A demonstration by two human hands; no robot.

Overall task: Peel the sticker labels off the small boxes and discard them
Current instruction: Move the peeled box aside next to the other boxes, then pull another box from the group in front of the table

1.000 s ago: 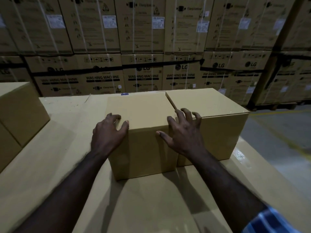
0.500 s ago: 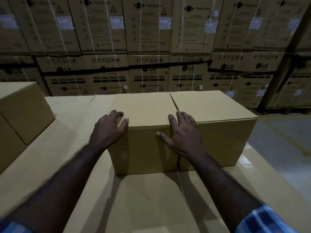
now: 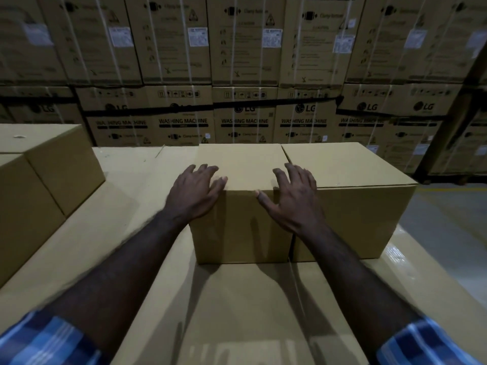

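Two plain brown boxes stand side by side on a large cardboard surface (image 3: 237, 299). My left hand (image 3: 195, 192) lies over the near left top corner of the left box (image 3: 242, 227), fingers spread. My right hand (image 3: 292, 198) rests with straight spread fingers on the near top edge where the left box meets the right box (image 3: 363, 219), thumb against the left box's front face. No sticker label shows on the visible faces of either box.
Two more brown boxes (image 3: 52, 164) are stacked at the left. A wall of strapped washing machine cartons (image 3: 245, 75) with white labels fills the background. Grey floor (image 3: 453, 233) drops away to the right of the cardboard surface.
The view has drawn closer to the boxes. My right hand's curled fingers have flattened and spread onto the box edge. My left hand stays at the left corner.
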